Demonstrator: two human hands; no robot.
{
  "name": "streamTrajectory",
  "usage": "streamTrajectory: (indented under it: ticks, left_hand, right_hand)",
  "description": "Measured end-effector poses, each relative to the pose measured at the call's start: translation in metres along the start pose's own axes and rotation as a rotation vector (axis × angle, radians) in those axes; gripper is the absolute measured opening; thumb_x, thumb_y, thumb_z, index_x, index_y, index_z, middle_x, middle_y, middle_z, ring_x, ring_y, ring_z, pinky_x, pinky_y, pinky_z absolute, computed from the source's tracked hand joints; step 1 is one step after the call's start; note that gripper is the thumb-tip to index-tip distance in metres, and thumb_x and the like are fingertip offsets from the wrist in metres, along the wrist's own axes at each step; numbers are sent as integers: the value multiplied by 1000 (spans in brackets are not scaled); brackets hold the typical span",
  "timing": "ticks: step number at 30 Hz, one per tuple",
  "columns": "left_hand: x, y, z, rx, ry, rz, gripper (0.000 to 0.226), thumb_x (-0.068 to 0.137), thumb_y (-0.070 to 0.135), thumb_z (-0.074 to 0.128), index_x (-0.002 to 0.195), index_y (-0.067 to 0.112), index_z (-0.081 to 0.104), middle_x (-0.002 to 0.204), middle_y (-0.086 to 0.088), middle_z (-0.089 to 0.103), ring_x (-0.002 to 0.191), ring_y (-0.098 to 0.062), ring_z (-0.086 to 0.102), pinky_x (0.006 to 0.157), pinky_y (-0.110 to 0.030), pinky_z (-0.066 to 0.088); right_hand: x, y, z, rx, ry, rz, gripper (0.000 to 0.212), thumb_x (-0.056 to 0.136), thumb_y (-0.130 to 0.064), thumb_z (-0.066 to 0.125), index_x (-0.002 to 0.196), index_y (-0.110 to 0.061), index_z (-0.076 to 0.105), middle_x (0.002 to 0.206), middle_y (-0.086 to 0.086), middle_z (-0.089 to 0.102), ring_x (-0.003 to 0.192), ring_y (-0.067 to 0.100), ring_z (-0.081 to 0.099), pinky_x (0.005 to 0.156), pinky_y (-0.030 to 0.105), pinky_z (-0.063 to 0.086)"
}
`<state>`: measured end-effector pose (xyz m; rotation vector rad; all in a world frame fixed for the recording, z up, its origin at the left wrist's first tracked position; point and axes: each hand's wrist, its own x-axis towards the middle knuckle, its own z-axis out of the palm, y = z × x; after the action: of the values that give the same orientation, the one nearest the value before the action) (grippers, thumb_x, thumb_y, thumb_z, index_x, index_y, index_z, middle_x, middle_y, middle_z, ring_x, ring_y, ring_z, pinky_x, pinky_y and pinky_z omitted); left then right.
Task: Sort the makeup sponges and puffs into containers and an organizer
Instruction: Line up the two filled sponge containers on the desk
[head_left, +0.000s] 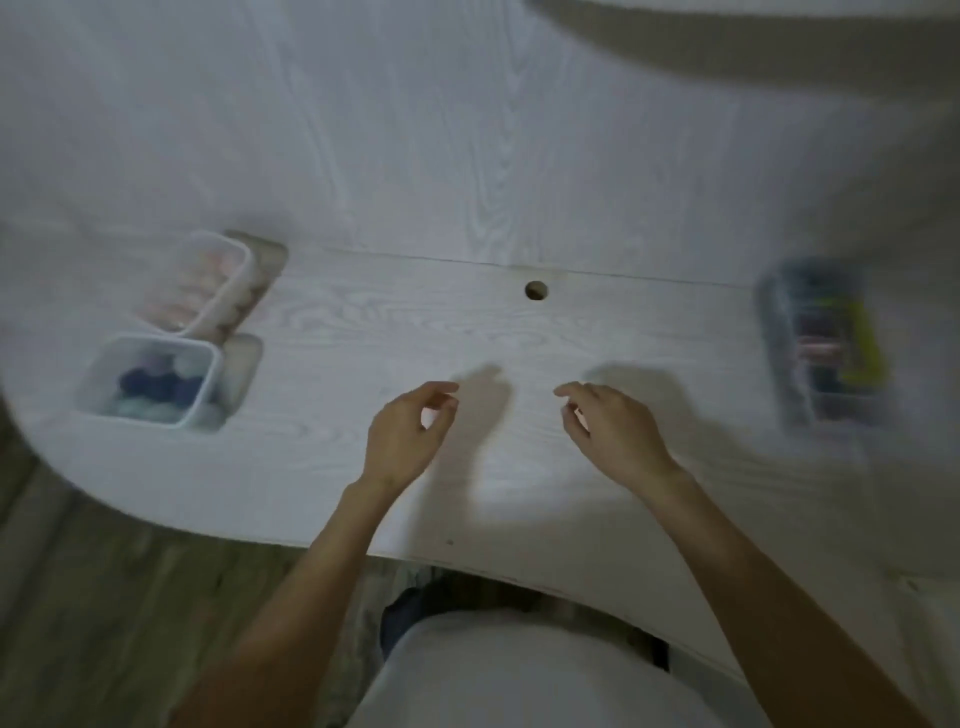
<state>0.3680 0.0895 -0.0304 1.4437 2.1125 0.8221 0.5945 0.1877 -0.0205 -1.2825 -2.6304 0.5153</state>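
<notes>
I counted one white table (467, 182), its middle bare out to the curved near edge. One clear organizer (823, 343) stood far right, two clear containers (205, 283) (150, 382) far left, holding blurred sponges. My left hand (408, 434) and right hand (615, 431) hovered centre, loosely curled, empty.

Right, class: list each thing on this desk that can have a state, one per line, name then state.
Far left container: lid off, holds pinkish pieces.
Near left container: lid off, holds dark blue and pale pieces.
Organizer: upright at the right, filled with mixed colours; blurred.
Left hand: empty, fingers curled, over the desk.
Right hand: empty, fingers curled.
Desk hole: uncovered.
</notes>
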Motion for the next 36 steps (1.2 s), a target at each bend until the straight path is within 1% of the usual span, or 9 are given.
streamTrajectory:
  ticks: [5,9,13,16,19,21,26,31,36]
  left_hand:
    - [-32,-110,-101,-57,360,-220,16,91,29,55,103,27,66,101,10,69,94,-8,61,77,-28,48]
    - [-39,-192,-173,-68,561,-428,31,87,24,61,117,16,60,119,-8,62,110,-26,54,93,-37,44]
    - [-26,-258,-226,-186,468,-718,76,80,44,67,142,19,31,145,-11,36,129,-30,37,106,-47,35]
    - [-16,-286,-242,-523,378,-909,93,77,44,71,147,16,18,148,-13,32,127,-31,41,98,-42,44]
    - [-14,-284,-234,-721,368,-920,91,75,36,75,145,16,19,137,-11,47,112,-26,54,75,-32,52]
    - [-14,-278,-219,-812,374,-886,92,74,29,77,143,18,17,126,-10,54,103,-22,58,69,-29,53]
    - [-11,-269,-200,-993,415,-787,90,74,10,77,137,21,14,110,-3,58,96,-16,61,78,-36,56]
    - [-12,-279,-221,-895,384,-739,88,81,10,71,147,26,16,111,-1,55,102,-22,59,83,-40,54]
    - [-6,-285,-221,-727,423,-697,59,90,23,61,141,32,33,120,2,53,110,-22,56,92,-46,50]
  right_hand:
    - [66,-120,53,175,-267,-84,37,97,-36,42,131,-22,46,122,3,57,113,17,51,85,33,45]
    - [110,-211,101,199,-428,-164,46,97,-41,40,139,-25,34,137,6,45,125,24,41,96,39,42]
    - [155,-286,136,247,-388,-171,49,95,-38,45,140,-23,32,139,7,41,124,27,41,99,43,41]
    - [199,-327,156,438,-331,-1,51,93,-32,52,139,-17,35,136,11,48,118,28,50,97,40,43]
    - [232,-346,166,566,-239,199,53,92,-31,54,138,-12,36,127,13,56,113,28,55,91,32,41]
    - [251,-352,176,623,-216,314,62,89,-35,57,139,-9,31,125,13,58,113,29,55,91,33,41]
    - [285,-359,205,890,-184,446,83,76,-29,73,140,-14,24,124,15,59,106,28,61,94,44,50]
    - [297,-341,211,1027,-69,532,70,80,-3,63,138,-21,28,114,14,60,98,24,62,88,46,53]
    - [260,-278,171,743,102,517,43,86,-11,58,128,-16,50,103,11,63,86,16,56,86,41,52]
